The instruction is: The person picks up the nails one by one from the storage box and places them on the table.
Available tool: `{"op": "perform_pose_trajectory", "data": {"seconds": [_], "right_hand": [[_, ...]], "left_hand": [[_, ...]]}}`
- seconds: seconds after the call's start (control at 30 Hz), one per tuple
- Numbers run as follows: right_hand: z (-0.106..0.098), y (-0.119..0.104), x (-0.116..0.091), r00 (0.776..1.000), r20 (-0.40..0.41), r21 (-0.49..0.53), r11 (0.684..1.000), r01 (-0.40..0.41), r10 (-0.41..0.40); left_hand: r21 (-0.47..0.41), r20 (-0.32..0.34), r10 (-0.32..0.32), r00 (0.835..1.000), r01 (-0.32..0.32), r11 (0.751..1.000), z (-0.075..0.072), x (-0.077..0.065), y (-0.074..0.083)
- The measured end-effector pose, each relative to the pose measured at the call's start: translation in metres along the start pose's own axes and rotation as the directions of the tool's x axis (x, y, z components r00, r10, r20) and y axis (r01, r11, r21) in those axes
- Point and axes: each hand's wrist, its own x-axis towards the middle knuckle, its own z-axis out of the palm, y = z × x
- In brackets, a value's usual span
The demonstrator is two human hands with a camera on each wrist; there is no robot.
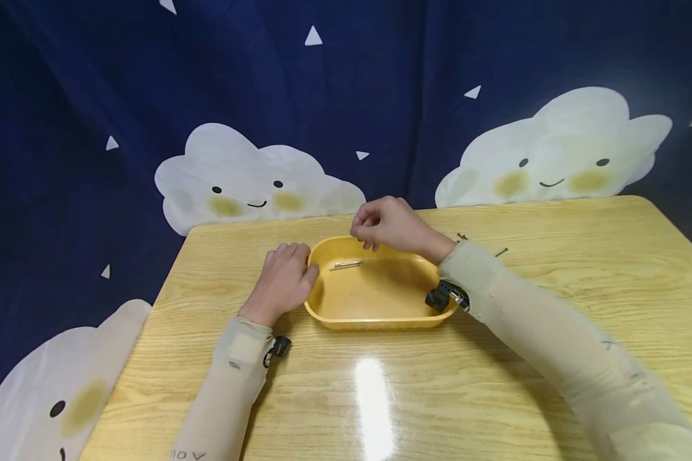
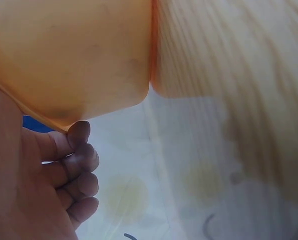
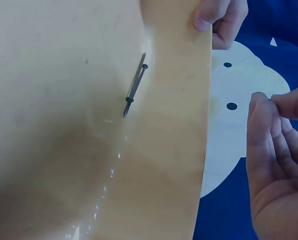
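A yellow plastic tray (image 1: 375,304) stands on the table, two metal nails (image 3: 134,90) lying side by side inside it along the far wall. My left hand (image 1: 285,278) grips the tray's left end, thumb over the rim and fingers outside; the left wrist view shows those curled fingers (image 2: 81,185) beneath the rim. Over the far rim hovers my right hand (image 1: 395,224), its thumb and forefinger tips together. Nothing shows between these fingertips (image 3: 261,102) in the right wrist view, where the hand is beside the tray wall.
More dark nails (image 1: 500,252) lie on the wooden table (image 1: 300,397) to the right of the tray, partly behind the right forearm. A dark blue curtain (image 1: 380,96) with printed clouds hangs right behind the table's far edge.
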Motion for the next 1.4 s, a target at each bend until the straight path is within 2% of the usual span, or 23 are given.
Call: {"op": "perform_pose_trajectory", "data": {"seconds": [0.27,0.57,0.8,1.1,1.4], "right_hand": [[0.003,0.002,0.0,1.0,0.017,-0.08,0.997,0.024,-0.023],[0.016,0.007,-0.001,0.991,0.082,-0.208,0.971,0.119,-0.104],[0.026,0.017,-0.001,0.982,0.102,-0.34,0.922,0.183,-0.157],[0.03,0.019,-0.001,0.973,0.137,-0.43,0.873,0.229,-0.187],[0.032,0.021,0.0,0.969,0.148,-0.455,0.856,0.244,-0.197]], "left_hand": [[-0.004,0.01,0.0,1.0,0.0,1.0,-0.003,0.002,0.003],[-0.008,0.016,-0.003,1.0,0.003,1.0,0.0,0.001,0.002],[-0.007,0.024,-0.009,1.0,0.009,1.0,0.002,-0.001,0.002],[-0.001,0.013,-0.008,1.0,0.008,1.0,0.001,0.0,0.001],[0.006,0.01,-0.01,1.0,0.01,1.0,-0.002,-0.001,0.002]]}}
